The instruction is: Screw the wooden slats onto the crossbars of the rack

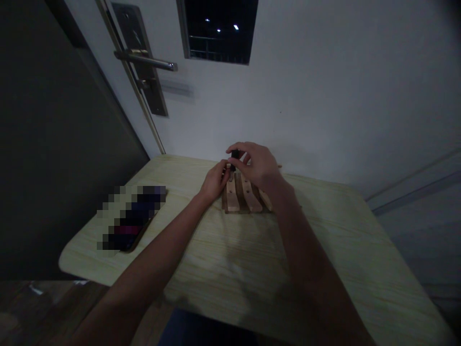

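Observation:
A dark wooden board point(240, 202) lies on the table, with several pale, angled wooden pieces point(253, 204) fixed side by side across it. Small dark holes show in these pieces. My right hand point(261, 166) is closed around the black handle of a screwdriver point(235, 154), held upright over the far end of the leftmost piece. My left hand point(213, 182) sits at the board's far left corner, its fingers curled close to the screwdriver's shaft. What those fingers pinch is too small to make out. The right hand and forearm cover the board's right part.
A phone point(139, 228), partly pixelated, lies on the left of the pale wood-grain table point(201, 269). Behind the table's far edge stands a white door point(317, 96) with a metal handle point(151, 61) and a dark window point(219, 31).

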`<state>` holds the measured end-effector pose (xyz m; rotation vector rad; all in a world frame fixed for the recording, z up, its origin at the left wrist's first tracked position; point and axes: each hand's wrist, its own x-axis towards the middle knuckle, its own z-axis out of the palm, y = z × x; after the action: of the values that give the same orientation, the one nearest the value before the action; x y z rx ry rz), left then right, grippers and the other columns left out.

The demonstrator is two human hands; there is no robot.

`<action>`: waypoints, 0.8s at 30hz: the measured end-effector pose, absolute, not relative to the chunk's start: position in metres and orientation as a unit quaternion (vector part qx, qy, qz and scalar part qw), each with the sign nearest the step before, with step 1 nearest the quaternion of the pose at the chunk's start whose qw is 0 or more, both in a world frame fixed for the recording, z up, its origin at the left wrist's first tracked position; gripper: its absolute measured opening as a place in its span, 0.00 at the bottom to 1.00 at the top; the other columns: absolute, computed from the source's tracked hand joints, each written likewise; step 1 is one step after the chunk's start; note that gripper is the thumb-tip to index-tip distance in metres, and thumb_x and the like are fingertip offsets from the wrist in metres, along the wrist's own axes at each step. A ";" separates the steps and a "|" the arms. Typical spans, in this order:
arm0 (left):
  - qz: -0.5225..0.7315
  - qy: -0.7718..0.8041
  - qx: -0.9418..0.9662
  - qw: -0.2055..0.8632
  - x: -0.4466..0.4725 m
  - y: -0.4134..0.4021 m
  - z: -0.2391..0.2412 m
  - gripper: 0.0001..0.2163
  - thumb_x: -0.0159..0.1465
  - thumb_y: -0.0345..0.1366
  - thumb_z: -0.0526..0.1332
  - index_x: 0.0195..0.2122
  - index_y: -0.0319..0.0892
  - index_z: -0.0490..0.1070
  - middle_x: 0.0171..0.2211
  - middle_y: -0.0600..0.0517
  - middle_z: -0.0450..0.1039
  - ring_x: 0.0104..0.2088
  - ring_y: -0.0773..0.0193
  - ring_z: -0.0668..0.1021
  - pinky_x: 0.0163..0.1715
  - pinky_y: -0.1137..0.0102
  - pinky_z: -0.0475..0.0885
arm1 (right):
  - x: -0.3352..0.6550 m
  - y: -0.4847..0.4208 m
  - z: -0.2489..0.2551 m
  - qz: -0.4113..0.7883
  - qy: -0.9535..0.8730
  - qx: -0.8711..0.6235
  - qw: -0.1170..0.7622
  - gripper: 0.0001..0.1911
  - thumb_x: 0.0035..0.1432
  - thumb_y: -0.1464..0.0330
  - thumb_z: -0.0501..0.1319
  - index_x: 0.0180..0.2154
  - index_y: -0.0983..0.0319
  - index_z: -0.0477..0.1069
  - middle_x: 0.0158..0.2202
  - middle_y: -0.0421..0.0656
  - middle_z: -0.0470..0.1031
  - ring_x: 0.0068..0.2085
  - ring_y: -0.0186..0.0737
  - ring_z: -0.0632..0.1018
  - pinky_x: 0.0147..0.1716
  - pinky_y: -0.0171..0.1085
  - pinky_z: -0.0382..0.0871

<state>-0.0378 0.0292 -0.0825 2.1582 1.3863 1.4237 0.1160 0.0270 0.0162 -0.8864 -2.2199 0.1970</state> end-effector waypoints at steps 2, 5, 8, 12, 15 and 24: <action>0.480 0.467 0.734 0.107 -0.038 0.029 -0.082 0.10 0.65 0.33 0.50 0.46 0.43 0.62 0.38 0.48 0.72 0.33 0.66 0.74 0.33 0.70 0.71 | 0.117 0.027 0.013 0.070 -0.862 -0.343 0.367 0.15 0.59 0.66 0.55 0.49 0.58 0.69 0.44 0.45 0.75 0.39 0.39 0.75 0.42 0.39 0.67; 0.479 0.463 0.737 0.113 -0.038 0.028 -0.082 0.09 0.65 0.33 0.50 0.45 0.42 0.63 0.38 0.48 0.72 0.33 0.66 0.74 0.33 0.70 0.71 | 0.117 0.027 0.009 0.078 -0.866 -0.335 0.363 0.20 0.60 0.69 0.52 0.54 0.59 0.64 0.50 0.46 0.72 0.41 0.39 0.75 0.43 0.40 0.67; 0.482 0.467 0.733 0.114 -0.038 0.028 -0.081 0.09 0.65 0.33 0.51 0.45 0.42 0.63 0.37 0.48 0.72 0.32 0.66 0.74 0.32 0.70 0.71 | 0.116 0.026 0.010 0.101 -0.873 -0.316 0.356 0.20 0.61 0.70 0.50 0.54 0.59 0.63 0.50 0.44 0.72 0.42 0.38 0.75 0.44 0.38 0.67; 0.480 0.472 0.730 0.117 -0.038 0.029 -0.082 0.09 0.65 0.32 0.50 0.45 0.43 0.63 0.38 0.48 0.72 0.32 0.66 0.75 0.32 0.70 0.72 | 0.115 0.026 0.015 0.095 -0.875 -0.322 0.348 0.19 0.59 0.69 0.53 0.53 0.57 0.64 0.46 0.43 0.73 0.39 0.38 0.74 0.41 0.37 0.67; 0.483 0.469 0.730 0.119 -0.038 0.029 -0.082 0.09 0.65 0.33 0.50 0.46 0.43 0.63 0.38 0.48 0.73 0.33 0.66 0.75 0.33 0.70 0.72 | 0.116 0.028 0.015 0.083 -0.867 -0.349 0.344 0.12 0.59 0.66 0.55 0.44 0.58 0.69 0.39 0.43 0.73 0.37 0.39 0.73 0.39 0.38 0.67; 0.478 0.473 0.729 0.128 -0.037 0.027 -0.079 0.09 0.65 0.34 0.50 0.46 0.43 0.63 0.37 0.48 0.73 0.31 0.67 0.75 0.31 0.71 0.72 | 0.118 0.028 0.007 0.076 -0.864 -0.332 0.371 0.21 0.59 0.73 0.50 0.54 0.62 0.64 0.52 0.48 0.71 0.39 0.37 0.74 0.44 0.39 0.66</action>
<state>-0.0372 0.0269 -0.0793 2.1198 1.3751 1.3911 0.1176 0.0275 0.0073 -0.8522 -2.2146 0.1949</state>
